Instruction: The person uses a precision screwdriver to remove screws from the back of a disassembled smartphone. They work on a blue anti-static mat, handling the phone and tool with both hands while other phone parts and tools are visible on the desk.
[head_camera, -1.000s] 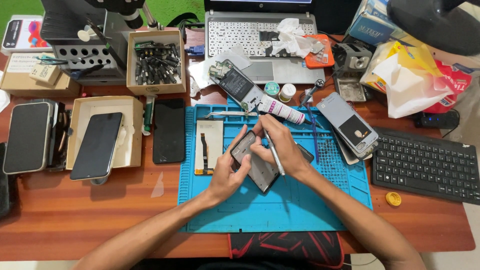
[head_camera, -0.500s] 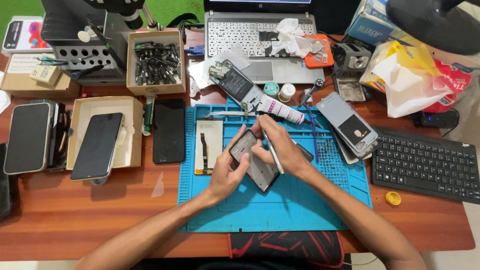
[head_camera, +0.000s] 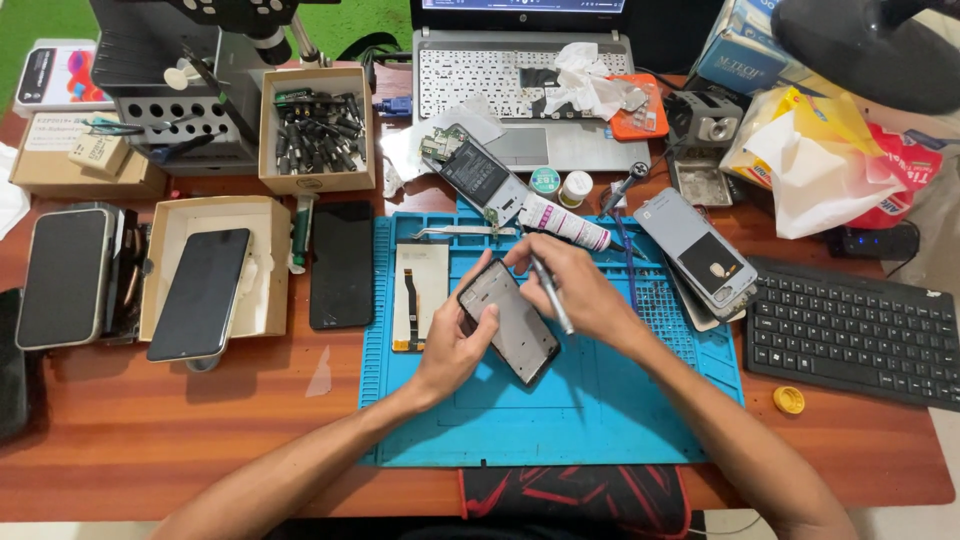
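Phone frame, centre of frame: thin, light, probably fragile; your left hand pinches its edges, your right hand grips a slim metal tool.

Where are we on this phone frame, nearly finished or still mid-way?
Mid-way, I'd judge. Done: an opened phone lies stripped above the blue mat. In hand: left hand steadies the phone frame, right hand holds a metal tool over it. Left: the flex cable part lies unfitted.
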